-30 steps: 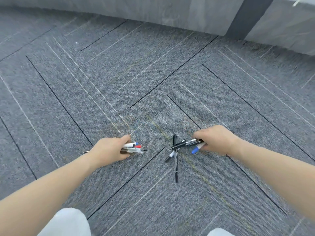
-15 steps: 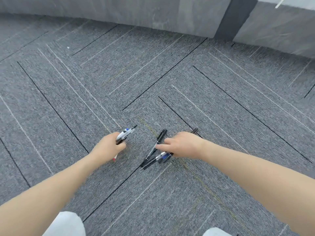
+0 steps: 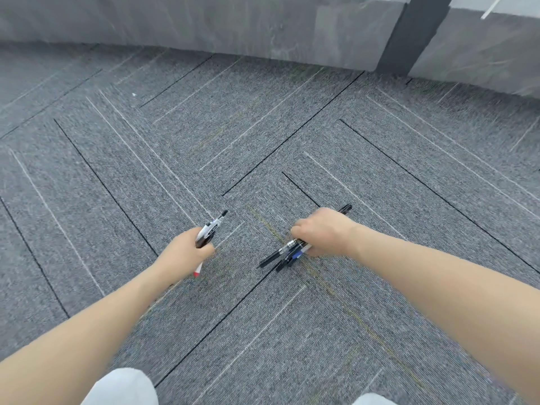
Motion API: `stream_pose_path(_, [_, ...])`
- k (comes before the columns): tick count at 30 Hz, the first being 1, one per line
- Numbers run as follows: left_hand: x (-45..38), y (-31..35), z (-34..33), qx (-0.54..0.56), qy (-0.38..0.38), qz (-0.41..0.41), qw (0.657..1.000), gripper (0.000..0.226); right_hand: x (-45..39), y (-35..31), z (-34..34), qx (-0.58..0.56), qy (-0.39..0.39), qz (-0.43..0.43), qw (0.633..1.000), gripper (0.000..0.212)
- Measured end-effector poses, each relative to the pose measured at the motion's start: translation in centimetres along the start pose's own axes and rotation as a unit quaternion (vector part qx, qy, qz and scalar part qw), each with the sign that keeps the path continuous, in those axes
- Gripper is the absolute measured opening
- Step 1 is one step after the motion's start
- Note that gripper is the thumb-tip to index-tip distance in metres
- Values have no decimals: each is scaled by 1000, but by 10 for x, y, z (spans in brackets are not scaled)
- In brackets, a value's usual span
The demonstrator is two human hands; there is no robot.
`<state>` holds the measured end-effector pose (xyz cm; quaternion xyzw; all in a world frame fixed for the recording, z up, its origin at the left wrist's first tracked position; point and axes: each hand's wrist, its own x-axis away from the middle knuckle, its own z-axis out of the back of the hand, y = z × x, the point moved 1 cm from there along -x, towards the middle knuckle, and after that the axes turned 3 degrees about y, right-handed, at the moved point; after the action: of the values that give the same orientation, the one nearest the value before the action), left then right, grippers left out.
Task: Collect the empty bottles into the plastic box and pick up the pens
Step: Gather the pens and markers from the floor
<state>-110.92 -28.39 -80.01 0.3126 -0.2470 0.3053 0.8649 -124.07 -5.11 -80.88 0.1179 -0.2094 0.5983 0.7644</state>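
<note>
My left hand (image 3: 185,254) grips a small bunch of marker pens (image 3: 209,230); their tips point up and away, and a red end sticks out below my fist. Over to the right, my right hand (image 3: 323,232) grips a bundle of black and blue pens (image 3: 287,254) low over the grey carpet (image 3: 263,127). The bundle's tips slant down to the left, and a black end shows beyond my knuckles. No loose pen lies on the carpet in view. No bottle or plastic box is in view.
A grey wall (image 3: 204,21) runs along the far edge of the carpet, with a dark vertical strip (image 3: 409,33) at the right. My knees in light trousers (image 3: 122,387) show at the bottom edge.
My right hand has gathered the black pens off the carpet into its bundle and closed round them. My left hand turned its markers from flat to pointing up and away.
</note>
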Motion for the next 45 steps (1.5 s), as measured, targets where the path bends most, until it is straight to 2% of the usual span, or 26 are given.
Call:
stream_pose_path(6, [-5,15,9,33,-16,7,999,13,5,5,3,-28,-55,-68,996,21])
stream_pose_path(8, [-8,21,9,54,-25,11,998,12,6,5,0,-92,-45,-133,986,22])
stream_pose_path(10, [-12,28,9,78,-37,15,996,15,7,8,1,-222,-9,-233,947,19])
stream_pose_path(12, [-16,42,14,116,-47,9,992,13,8,15,9,-366,39,-311,876,18])
stream_pose_path(14, [-19,63,28,163,-51,0,985,8,8,21,25,-498,79,-354,788,20])
stream_pose_path(16, [-18,86,46,212,-50,-10,976,8,6,26,46,-614,148,-383,675,15])
stream_pose_path(18, [-9,105,67,251,-47,-26,966,3,5,27,72,-708,219,-402,538,12])
stream_pose_path(19, [-1,112,80,261,-37,-34,964,8,5,26,88,-737,245,-404,483,13])
stream_pose_path(20, [8,117,94,272,-22,-40,961,13,5,25,108,-754,262,-403,447,15])
stream_pose_path(21, [18,119,109,291,-4,-42,956,19,7,23,130,-763,272,-397,431,17])
stream_pose_path(23, [41,121,144,333,21,-35,942,26,10,17,185,-765,280,-375,443,20])
stream_pose_path(27, [102,129,225,411,53,-15,910,30,18,-11,307,-746,281,-327,507,25])
stream_pose_path(29, [139,142,269,440,75,-19,894,28,24,-32,369,-742,282,-306,526,27])
stream_pose_path(31, [176,157,316,457,107,-24,882,27,34,-53,431,-737,291,-283,541,25])
stream_pose_path(35, [248,185,420,514,156,-45,843,26,62,-87,555,-702,306,-247,594,19])
stream_pose_path(40, [352,217,548,555,193,-79,805,26,106,-115,713,-722,286,-180,604,13])
stream_pose_path(45, [454,247,646,590,257,-119,756,27,155,-152,853,-689,304,-103,650,19])
